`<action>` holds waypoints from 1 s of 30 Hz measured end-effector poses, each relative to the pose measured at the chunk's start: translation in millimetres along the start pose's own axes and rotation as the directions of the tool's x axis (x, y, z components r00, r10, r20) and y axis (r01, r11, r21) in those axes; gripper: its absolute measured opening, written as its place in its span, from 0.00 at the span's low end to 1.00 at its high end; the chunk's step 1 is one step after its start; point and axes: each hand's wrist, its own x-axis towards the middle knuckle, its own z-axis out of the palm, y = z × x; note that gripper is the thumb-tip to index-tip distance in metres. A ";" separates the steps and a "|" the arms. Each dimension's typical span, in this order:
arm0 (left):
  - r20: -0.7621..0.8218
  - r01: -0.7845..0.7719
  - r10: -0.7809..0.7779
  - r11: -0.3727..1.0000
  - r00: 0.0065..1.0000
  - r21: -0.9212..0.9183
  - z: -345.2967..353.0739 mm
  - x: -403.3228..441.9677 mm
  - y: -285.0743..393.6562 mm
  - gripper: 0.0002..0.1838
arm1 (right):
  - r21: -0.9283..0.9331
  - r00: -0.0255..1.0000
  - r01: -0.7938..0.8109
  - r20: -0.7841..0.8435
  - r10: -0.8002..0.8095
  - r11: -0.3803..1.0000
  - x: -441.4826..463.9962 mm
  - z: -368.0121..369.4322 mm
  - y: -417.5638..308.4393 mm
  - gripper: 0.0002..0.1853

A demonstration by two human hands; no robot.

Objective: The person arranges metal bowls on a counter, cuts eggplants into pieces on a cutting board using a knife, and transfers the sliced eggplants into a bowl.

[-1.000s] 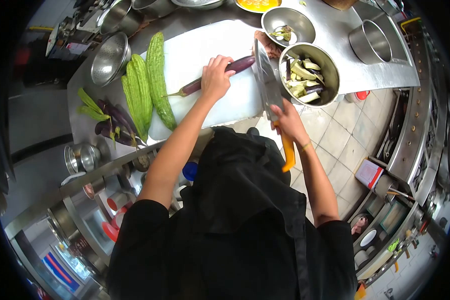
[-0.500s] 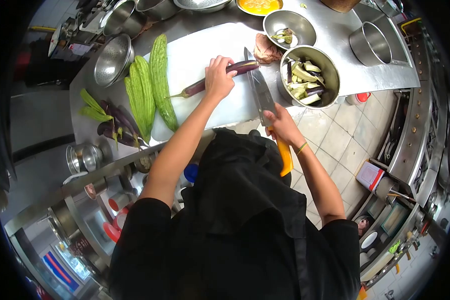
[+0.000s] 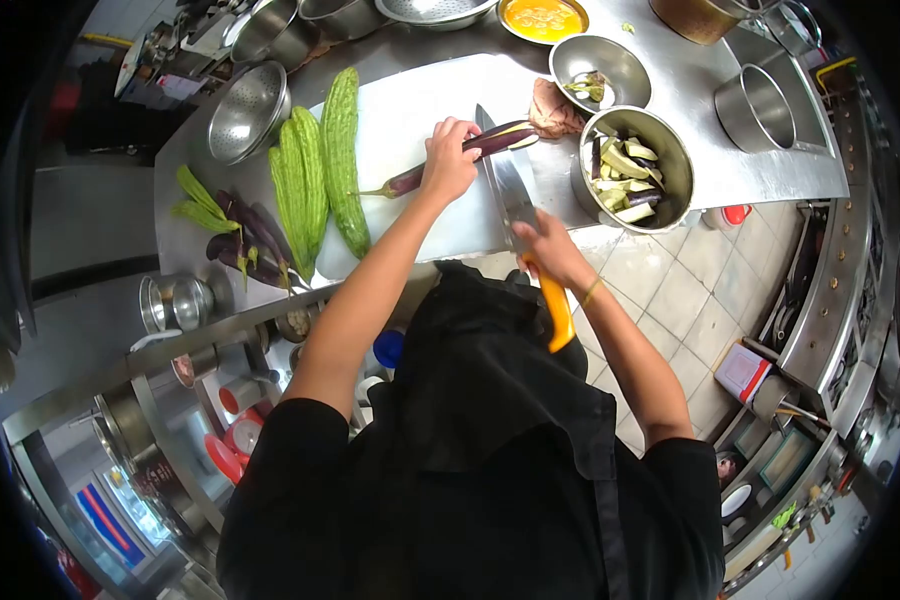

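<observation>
My left hand (image 3: 451, 165) is closed over a long purple eggplant (image 3: 407, 182), pressing it on the white cutting board (image 3: 425, 95). Its green stem points left. Pale flesh shows in a strip along its right end. The fingers of my right hand (image 3: 552, 252) wrap round the yellow handle of a large knife (image 3: 515, 195). The blade lies across the eggplant just right of my left fingers; whether its edge is in the flesh I cannot tell. Right of the board, a steel pot (image 3: 681, 190) holds cut eggplant pieces (image 3: 630, 170).
Ridged green gourds (image 3: 341, 150) lie on the board's left side, with more eggplants (image 3: 255, 235) beyond. A colander (image 3: 248, 115), a bowl with trimmings (image 3: 625, 70), a crumpled brownish cloth-like item (image 3: 555, 110) and a bowl of yellow liquid (image 3: 542, 17) surround the board.
The knife has shifted left along the eggplant, closer to my left hand. More pale flesh shows at the right end. The whole view has shifted slightly.
</observation>
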 end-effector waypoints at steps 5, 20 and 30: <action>-0.055 -0.024 0.022 0.999 0.998 -0.038 6.8 0.7 -9.2 0.14 | -0.021 1.000 -0.022 -0.015 0.022 1.000 20.6 17.7 -6.4 0.11; -0.062 0.064 -0.066 0.997 0.996 -0.034 -22.0 -26.8 -14.1 0.12 | -0.072 0.993 0.018 -0.117 -0.026 0.997 42.9 -3.0 2.3 0.24; -0.182 0.035 -0.040 0.999 0.982 -0.032 -11.8 -35.7 -14.4 0.12 | 0.007 0.995 -0.004 0.104 0.003 1.000 15.2 25.6 18.2 0.17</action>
